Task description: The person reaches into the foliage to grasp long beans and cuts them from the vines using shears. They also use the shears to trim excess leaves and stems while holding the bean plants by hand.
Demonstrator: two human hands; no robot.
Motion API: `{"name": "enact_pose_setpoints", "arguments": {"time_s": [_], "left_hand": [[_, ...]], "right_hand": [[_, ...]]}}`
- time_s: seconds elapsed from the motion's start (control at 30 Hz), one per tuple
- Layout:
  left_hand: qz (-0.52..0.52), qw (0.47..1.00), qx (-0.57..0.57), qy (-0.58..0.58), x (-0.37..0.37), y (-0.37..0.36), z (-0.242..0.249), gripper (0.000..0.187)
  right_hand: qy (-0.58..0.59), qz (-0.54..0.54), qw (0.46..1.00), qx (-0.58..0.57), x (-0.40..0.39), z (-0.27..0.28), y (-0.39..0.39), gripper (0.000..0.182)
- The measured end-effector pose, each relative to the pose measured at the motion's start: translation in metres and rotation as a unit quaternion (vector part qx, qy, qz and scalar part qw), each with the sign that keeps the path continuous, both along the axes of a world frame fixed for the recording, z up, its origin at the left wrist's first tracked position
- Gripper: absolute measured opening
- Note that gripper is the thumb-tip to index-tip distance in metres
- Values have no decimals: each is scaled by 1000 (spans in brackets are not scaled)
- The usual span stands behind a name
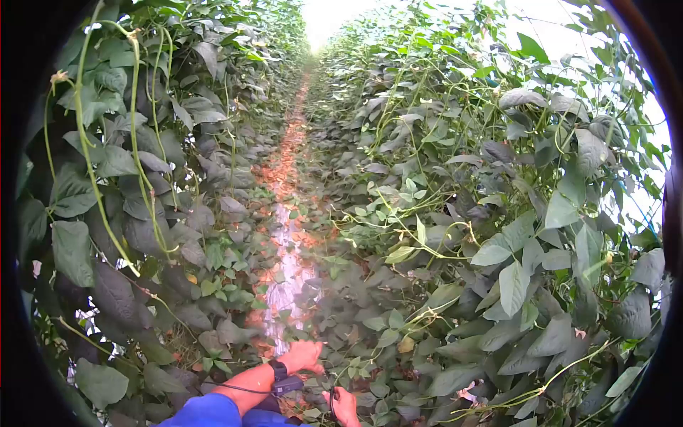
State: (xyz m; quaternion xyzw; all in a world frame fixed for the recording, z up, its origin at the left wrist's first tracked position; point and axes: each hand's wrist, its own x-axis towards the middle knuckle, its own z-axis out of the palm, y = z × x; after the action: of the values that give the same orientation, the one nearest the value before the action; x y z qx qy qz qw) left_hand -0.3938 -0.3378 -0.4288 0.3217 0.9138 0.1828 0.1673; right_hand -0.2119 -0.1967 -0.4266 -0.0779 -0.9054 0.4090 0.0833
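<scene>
My left hand (304,356) reaches over the foot of the row from the bottom centre, with a black strap and a small device (287,385) at the wrist. Its fingers point right and are partly bent; I cannot make out anything in them. Lower and to the right, my right hand (346,407) is beside the leaves of the right-hand plants, with a dark band near it. Its fingers are too small and hidden to read. Green leaves (353,368) and thin stems are close to both hands.
Tall leafy plants (420,164) line the right side. On the left, long green pods (135,107) hang from more foliage. A narrow path (288,277) with brown dry leaves and pale sheeting runs between the rows.
</scene>
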Motion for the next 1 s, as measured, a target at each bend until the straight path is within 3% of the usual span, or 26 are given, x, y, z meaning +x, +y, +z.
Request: {"name": "enact_pose_setpoints", "arguments": {"time_s": [0.07,0.17,0.27,0.33,0.47,0.5,0.53,0.57,0.63,0.73,0.77,0.83,1.0], "left_hand": [[31,990,111,81,-34,25,48,56],[79,902,359,228,-95,65,104,55],[87,848,428,298,-153,97,162,68],[109,855,421,285,-188,113,187,71],[115,870,383,288,-245,137,178,60],[97,895,357,249,-251,138,177,44],[78,918,329,208,-256,139,175,30],[76,918,329,206,-257,139,170,30],[58,898,372,228,-249,136,152,16],[65,897,393,190,-233,125,136,18],[67,893,408,178,-230,122,131,18],[69,892,414,169,-224,116,126,21],[87,882,440,142,-205,111,132,16]], "right_hand": [[-8,-21,1000,-7,0,11,6,29],[-7,-54,999,-5,-1,4,10,26],[10,-85,996,13,-5,-2,17,24],[-20,-102,995,6,-12,11,15,24],[-22,-107,994,-11,-27,3,21,26],[-23,-109,994,-10,-33,-2,23,26],[64,-98,993,27,-40,-8,26,23],[149,-87,983,62,-48,-9,26,21],[-95,-168,977,-89,-71,-7,39,35],[32,-155,983,-93,-125,53,44,25],[-34,-167,981,-89,-144,69,53,26],[27,-146,985,-93,-184,118,56,30],[75,-115,989,-50,-272,159,81,38]]}}
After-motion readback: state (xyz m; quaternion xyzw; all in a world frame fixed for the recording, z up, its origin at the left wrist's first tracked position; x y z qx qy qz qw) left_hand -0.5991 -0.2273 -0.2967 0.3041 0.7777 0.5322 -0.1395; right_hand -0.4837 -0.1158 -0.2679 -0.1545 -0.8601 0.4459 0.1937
